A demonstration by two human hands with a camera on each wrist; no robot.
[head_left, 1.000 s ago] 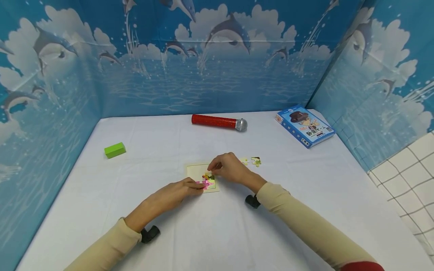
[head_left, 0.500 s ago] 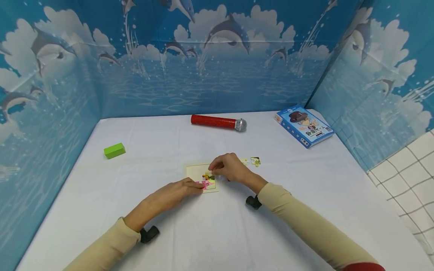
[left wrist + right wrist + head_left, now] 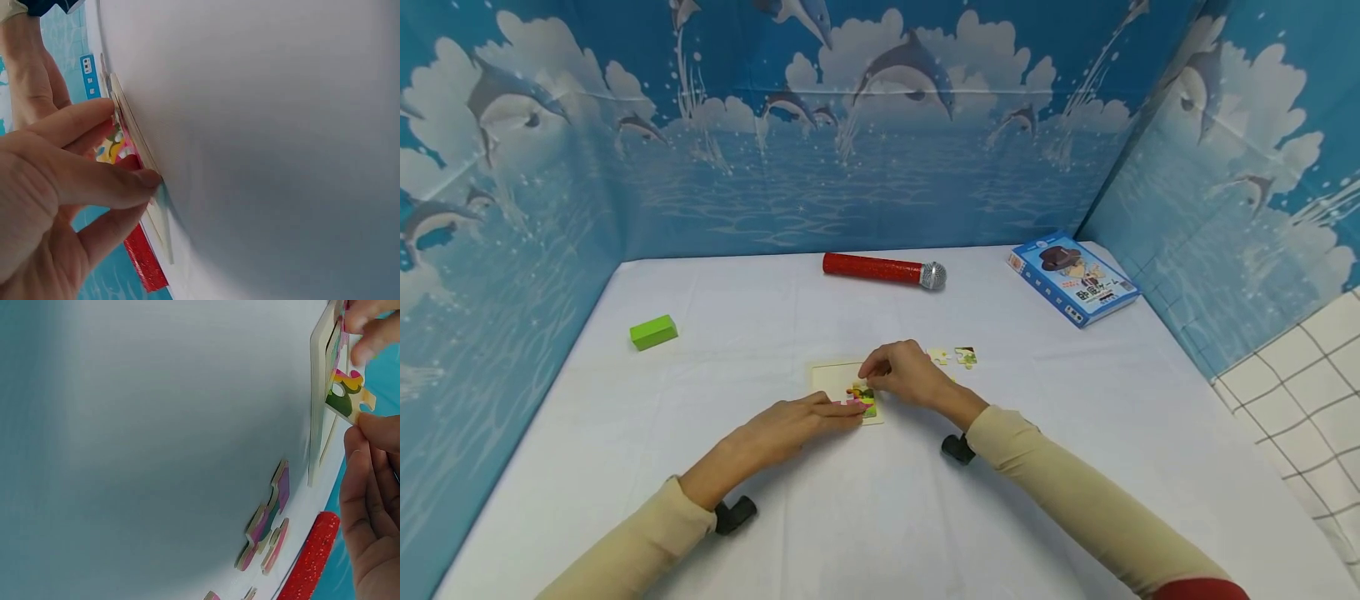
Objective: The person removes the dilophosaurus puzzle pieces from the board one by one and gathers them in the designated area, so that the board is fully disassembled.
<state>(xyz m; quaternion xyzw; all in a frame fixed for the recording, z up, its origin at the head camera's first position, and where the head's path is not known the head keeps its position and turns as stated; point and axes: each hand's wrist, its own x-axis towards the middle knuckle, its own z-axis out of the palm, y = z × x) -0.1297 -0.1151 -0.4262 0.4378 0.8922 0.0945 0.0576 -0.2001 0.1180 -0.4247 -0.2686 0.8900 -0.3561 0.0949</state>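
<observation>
A shallow pale puzzle tray (image 3: 827,377) lies on the white table, with pink and green jigsaw pieces (image 3: 870,412) in its near right corner. My left hand (image 3: 793,423) reaches over the tray from the left; its fairly straight fingers rest on the pieces. In the left wrist view the thumb (image 3: 140,182) touches the tray's outer edge. My right hand (image 3: 910,375) pinches a yellow and green jigsaw piece (image 3: 345,394) by one corner, between thumb and forefinger. That piece is tilted at the tray; whether it lies flush is hidden.
Several loose jigsaw pieces (image 3: 966,357) lie right of the tray, partly behind the right hand. Behind stands a red microphone (image 3: 872,267). A blue game box (image 3: 1075,279) is at the back right, a green block (image 3: 653,332) at the left. Dolphin-print curtains (image 3: 880,183) enclose the table.
My left hand has shifted slightly right, its fingertips now covering more of the pink piece. The right hand stays almost in place, moving only a little at the tray's right side.
</observation>
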